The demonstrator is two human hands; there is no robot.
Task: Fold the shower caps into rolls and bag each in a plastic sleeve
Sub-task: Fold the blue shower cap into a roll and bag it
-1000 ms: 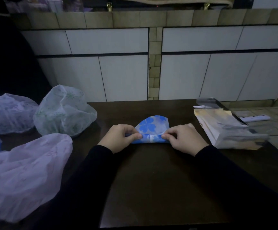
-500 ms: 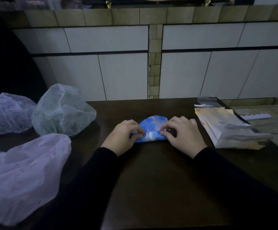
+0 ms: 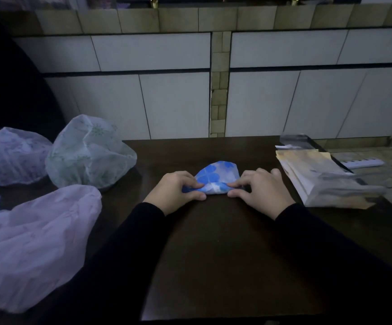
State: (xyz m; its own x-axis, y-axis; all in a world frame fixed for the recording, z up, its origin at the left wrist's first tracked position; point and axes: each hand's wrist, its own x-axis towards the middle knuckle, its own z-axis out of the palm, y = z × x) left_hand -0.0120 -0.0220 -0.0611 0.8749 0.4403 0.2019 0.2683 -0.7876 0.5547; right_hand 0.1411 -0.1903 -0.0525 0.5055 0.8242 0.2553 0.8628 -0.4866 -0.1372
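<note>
Blue shower cap (image 3: 216,178) pinched between both hands, left (image 3: 175,190) and right (image 3: 260,191).

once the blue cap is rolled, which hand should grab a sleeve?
Right, probably. The sleeve stack lies just beside the right hand, while the left hand would have to cross over the blue cap. Both hands pinch its roll now; left could keep holding it.

One head-worn view — forward and down, close over the table (image 3: 213,254), toward a tiled wall (image 3: 173,104).
</note>
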